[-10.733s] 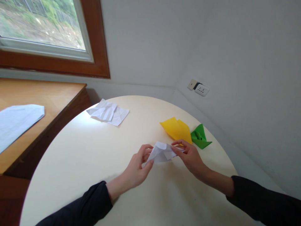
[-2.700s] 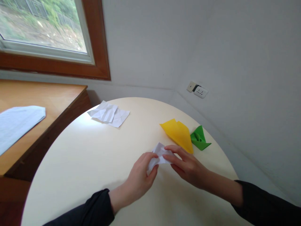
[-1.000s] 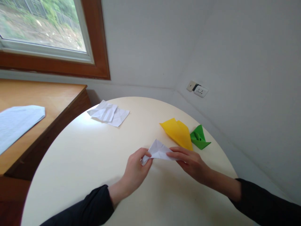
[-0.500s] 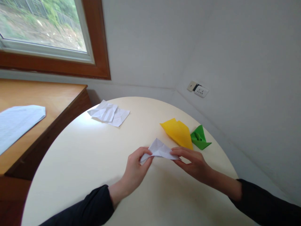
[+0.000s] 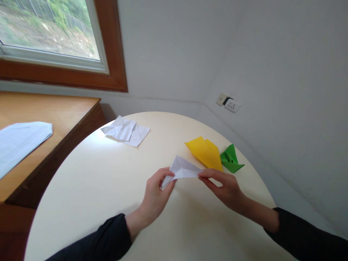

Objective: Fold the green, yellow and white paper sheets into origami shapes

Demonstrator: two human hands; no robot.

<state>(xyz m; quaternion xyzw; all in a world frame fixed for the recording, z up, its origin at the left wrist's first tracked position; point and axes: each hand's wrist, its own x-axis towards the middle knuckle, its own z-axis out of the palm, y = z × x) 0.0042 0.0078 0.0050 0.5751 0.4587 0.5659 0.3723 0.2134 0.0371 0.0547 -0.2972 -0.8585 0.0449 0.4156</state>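
Observation:
A folded piece of white paper, roughly triangular with crease lines, is held up over the round table between both hands. My left hand pinches its left end, thumb below and fingers above. At the paper's right tip, my right hand is closed in a pinch between thumb and fingertips. Just beyond the right hand lies a yellow folded paper. Beside it is a green folded paper with a curled middle. The fingers hide both ends of the white paper.
Creased white sheets overlap at the far left of the cream round table. A wooden desk on the left bears a pale blue cloth-like item. Behind are a wood-framed window and a wall socket.
The white paper has tilted, its peak shifting slightly left and up. My right thumb and fingers have slid out to its right tip; my left hand has barely moved.

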